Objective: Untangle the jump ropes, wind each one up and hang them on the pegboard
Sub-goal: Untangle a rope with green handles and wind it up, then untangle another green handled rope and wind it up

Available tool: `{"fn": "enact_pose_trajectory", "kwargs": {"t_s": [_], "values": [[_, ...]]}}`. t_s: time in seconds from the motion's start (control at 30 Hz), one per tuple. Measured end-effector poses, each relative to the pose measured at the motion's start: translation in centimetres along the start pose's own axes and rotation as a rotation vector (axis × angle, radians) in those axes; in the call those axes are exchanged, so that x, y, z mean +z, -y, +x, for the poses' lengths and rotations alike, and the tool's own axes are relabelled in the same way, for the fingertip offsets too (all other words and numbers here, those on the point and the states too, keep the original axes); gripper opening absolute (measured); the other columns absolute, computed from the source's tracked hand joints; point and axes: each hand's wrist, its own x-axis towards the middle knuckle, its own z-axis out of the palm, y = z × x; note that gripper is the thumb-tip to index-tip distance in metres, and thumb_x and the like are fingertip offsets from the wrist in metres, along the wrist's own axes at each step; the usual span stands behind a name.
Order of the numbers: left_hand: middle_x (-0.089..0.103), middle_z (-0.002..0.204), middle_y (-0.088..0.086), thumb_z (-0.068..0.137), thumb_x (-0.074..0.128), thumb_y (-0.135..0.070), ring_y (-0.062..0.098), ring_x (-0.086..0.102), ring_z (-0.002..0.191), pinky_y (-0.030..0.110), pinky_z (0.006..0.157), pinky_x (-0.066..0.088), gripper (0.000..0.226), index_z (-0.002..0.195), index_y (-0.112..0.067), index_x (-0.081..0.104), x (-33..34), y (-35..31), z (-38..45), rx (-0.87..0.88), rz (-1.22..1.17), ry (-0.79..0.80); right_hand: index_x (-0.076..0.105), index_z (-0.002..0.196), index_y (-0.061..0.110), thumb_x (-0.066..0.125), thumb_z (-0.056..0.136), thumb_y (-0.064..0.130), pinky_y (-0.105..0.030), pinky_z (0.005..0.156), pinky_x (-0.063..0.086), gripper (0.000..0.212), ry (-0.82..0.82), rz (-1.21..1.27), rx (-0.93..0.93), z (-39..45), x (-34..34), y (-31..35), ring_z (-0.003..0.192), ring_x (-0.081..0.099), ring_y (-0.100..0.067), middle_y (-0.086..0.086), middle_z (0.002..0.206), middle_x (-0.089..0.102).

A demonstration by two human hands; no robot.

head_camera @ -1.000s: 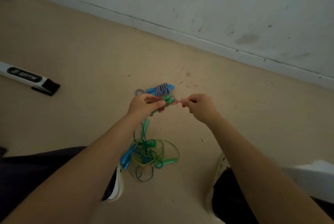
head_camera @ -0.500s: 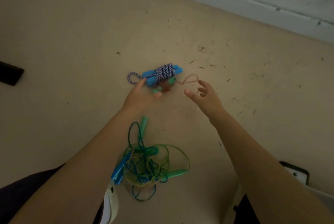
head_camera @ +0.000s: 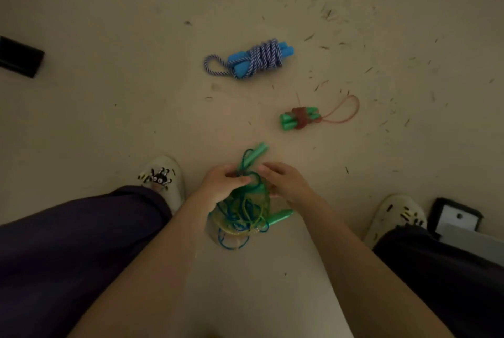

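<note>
Head view: left hand grip pinches the tangled ropes low over the floor; right hand fingers curl on them too. Risk: pulling hard likely tightens knots.

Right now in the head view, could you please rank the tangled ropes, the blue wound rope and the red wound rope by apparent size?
1. tangled ropes, though nearest the camera
2. blue wound rope
3. red wound rope, plainly smallest
</note>
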Motion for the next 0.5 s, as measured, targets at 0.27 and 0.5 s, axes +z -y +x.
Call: {"fn": "enact_pose_trajectory", "kwargs": {"t_s": [0.27, 0.5], "values": [[0.078, 0.09, 0.007, 0.072, 0.085, -0.042, 0.027, 0.073, 0.09, 0.045, 0.093, 0.056, 0.034, 0.095, -0.017, 0.08, 0.2, -5.2, -2.6, 0.172, -0.1, 0.111, 0.069, 0.082, 0.009, 0.07, 0.09, 0.026, -0.024, 0.048, 0.036, 0.018, -0.052, 0.052, -0.149, -3.9, -2.9, 4.6, 0.05, 0.045, -0.011, -0.004, 0.062, 0.053], [0.068, 0.075, 0.007, 0.088, 0.074, -0.024, 0.016, 0.058, 0.065, 0.022, 0.055, 0.047, 0.01, 0.085, -0.014, 0.075, -1.2, -12.8, -14.1, 0.502, -0.088, 0.087, 0.074, 0.079, 0.018, 0.073, 0.085, 0.035, -0.02, 0.059, 0.038, 0.018, -0.026, -0.022, -0.378, -16.1, -5.3, 11.2, 0.061, 0.052, -0.003, 0.0, 0.073, 0.061]]}}
